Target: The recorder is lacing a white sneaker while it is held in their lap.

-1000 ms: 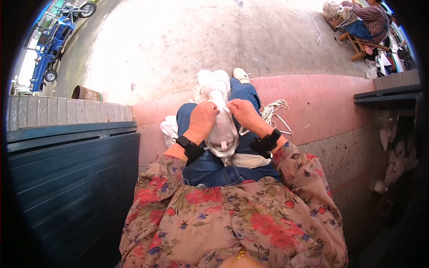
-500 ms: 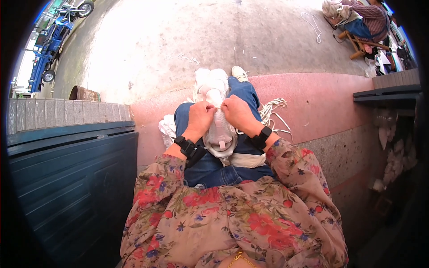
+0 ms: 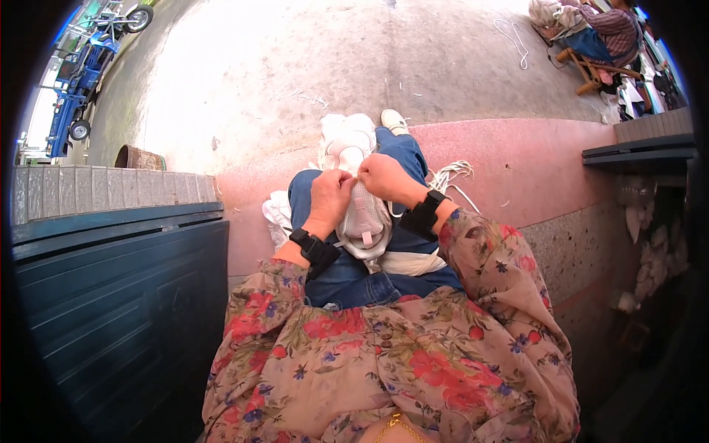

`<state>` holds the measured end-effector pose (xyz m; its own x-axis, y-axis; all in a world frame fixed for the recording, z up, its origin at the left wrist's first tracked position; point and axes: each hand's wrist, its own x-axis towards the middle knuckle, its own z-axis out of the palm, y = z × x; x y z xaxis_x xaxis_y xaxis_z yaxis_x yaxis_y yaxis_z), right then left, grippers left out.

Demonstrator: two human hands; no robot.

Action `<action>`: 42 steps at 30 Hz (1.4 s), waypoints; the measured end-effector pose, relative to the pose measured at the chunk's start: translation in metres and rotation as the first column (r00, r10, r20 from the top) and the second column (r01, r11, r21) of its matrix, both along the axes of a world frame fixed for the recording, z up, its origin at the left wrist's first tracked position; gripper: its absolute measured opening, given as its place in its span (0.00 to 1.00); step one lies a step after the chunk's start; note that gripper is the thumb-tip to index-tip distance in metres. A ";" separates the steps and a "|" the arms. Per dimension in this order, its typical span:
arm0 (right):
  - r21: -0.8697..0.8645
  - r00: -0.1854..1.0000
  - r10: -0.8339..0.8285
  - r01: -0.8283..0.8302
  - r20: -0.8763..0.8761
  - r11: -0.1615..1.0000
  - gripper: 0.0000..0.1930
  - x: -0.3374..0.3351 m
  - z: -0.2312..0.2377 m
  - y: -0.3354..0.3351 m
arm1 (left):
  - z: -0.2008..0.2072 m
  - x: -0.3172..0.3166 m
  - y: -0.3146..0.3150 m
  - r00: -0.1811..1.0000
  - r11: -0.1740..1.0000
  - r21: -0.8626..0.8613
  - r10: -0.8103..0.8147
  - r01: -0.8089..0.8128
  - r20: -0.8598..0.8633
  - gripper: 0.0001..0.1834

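A white sneaker with a pale pink tab rests between my knees, its heel end toward me. Over its lacing area, my left hand is closed in a pinch, thumb against fingers, on a white shoelace. Just right of it and a little higher, my right hand pinches the shoelace too; most of the lace is hidden by the fingers. The fingertips of both hands nearly meet. More white shoes lie just beyond the hands. A bundle of white laces lies by my right thigh.
White material lies beside my left leg. A dark blue panelled door stands at left, near a brown bucket. A blue three-wheeled vehicle is far left. Another person sits on a wooden chair far right.
My right hand has shifted slightly left and up, its wrist turning, and sits closer to my left hand. My left hand has hardly moved.
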<state>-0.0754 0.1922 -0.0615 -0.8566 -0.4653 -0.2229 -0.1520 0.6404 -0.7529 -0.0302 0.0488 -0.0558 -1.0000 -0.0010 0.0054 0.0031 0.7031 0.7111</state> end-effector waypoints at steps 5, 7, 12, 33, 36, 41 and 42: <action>-0.053 0.944 0.018 -0.038 -0.330 0.998 0.05 0.017 0.000 0.006 | -0.005 0.013 -0.009 0.996 0.999 0.044 -0.007 0.011 -0.089 0.10; -0.137 0.929 -0.038 -0.014 -0.369 0.990 0.08 0.017 -0.002 0.006 | -0.003 0.016 -0.009 0.997 0.999 0.050 -0.009 0.013 -0.081 0.10; -0.192 0.942 0.121 -0.188 -0.313 0.963 0.10 0.011 0.000 -0.002 | -0.002 0.011 -0.006 1.000 0.998 0.057 0.019 -0.019 -0.007 0.09; -0.285 0.864 -0.107 0.276 0.491 0.918 0.11 0.028 0.041 0.116 | 0.047 -0.029 -0.300 0.959 0.638 -0.734 0.024 -0.233 -0.283 0.17; -0.301 0.827 -0.307 0.478 0.472 0.825 0.11 0.027 0.058 0.191 | 0.133 0.056 -0.494 0.838 0.000 -0.838 -0.013 -0.546 -0.546 0.16; -0.690 0.658 -0.213 0.664 0.722 -0.288 0.05 0.048 0.098 0.362 | 0.224 0.096 -0.543 -0.042 0.072 0.340 0.947 -0.938 -0.318 0.08; -0.734 0.737 -0.152 0.585 0.659 -0.345 0.05 0.046 0.113 0.385 | 0.225 0.098 -0.553 -0.045 0.069 0.334 0.946 -0.940 -0.321 0.08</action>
